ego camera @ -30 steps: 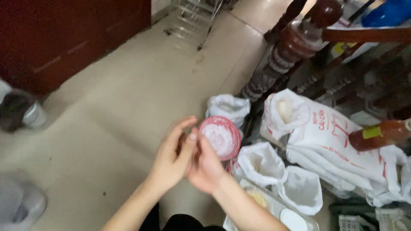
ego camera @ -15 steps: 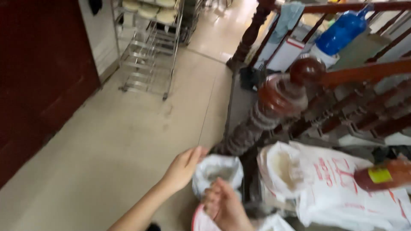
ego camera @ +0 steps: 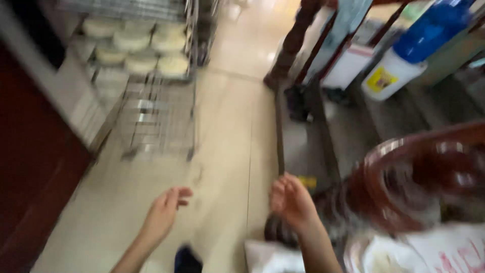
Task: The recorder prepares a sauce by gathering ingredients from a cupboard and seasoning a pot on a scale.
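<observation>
We hold both hands empty, fingers loosely spread, over the tiled floor [ego camera: 227, 151]: left hand [ego camera: 164, 212] toward the wire rack [ego camera: 156, 116], right hand [ego camera: 290, 199] beside the carved wooden post [ego camera: 419, 177].

My hands have let go of the round lid and come apart; left hand [ego camera: 164, 215] and right hand [ego camera: 290, 199] now hang empty over the floor [ego camera: 222, 151], and my view has swung up toward the wire rack [ego camera: 151, 101].
</observation>
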